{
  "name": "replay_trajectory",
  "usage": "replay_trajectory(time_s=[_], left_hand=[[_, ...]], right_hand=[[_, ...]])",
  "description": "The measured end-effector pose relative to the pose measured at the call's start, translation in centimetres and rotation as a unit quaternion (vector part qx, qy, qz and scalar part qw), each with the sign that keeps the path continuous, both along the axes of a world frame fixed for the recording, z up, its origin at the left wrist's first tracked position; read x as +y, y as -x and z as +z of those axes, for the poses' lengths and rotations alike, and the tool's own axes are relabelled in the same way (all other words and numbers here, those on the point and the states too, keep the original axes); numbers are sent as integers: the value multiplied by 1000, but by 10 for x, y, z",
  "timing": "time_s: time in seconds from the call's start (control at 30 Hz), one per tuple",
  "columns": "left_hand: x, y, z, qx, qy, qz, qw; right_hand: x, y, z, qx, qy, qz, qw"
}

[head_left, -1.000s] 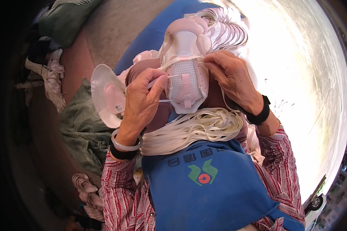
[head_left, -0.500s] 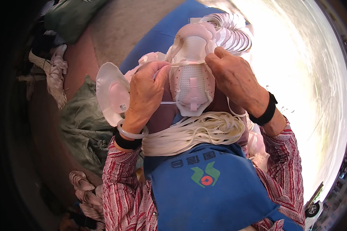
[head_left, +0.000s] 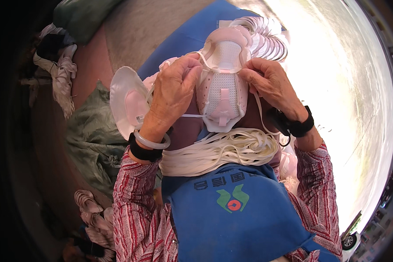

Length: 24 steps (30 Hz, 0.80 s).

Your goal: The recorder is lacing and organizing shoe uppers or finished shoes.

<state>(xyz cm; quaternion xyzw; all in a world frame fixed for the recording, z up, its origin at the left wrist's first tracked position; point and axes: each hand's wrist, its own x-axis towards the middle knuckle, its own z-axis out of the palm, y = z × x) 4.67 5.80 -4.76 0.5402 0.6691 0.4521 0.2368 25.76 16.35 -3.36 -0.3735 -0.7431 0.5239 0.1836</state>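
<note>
A pink and white shoe upper with a mesh middle and eyelet rows rests across my lap, its tongue toward the far side. A cream shoelace crosses it near the tongue. My left hand is closed at the upper's left edge, pinching the lace, which loops up beside the tongue. At the right edge my right hand pinches the lace by the eyelets, its fingertips partly hidden. A loose lace length hangs below that hand. Nearer me, a bundle of cream laces lies over the blue apron.
Stacked pale shoe pieces sit on blue cloth at the far side. Another white and pink upper stands left of my left hand. Green sacking and more laced uppers lie at the left.
Both hands have shifted slightly. The lace was stretched straight across the upper; now it dips across it, with a loop raised by my left hand. The right hand has turned, fingers lower.
</note>
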Motion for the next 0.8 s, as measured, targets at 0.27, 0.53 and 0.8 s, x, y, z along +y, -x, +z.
replay_trajectory(time_s=[0.27,0.53,0.8], left_hand=[[1,0,5,-65,41,-12,997],[14,-17,22,370,-93,-35,924],[9,-10,5,183,-28,-19,983]], right_hand=[[-2,1,-10,10,5,-32,999],[-13,6,-16,33,-227,-45,972],[-21,4,-12,42,-233,-63,970]])
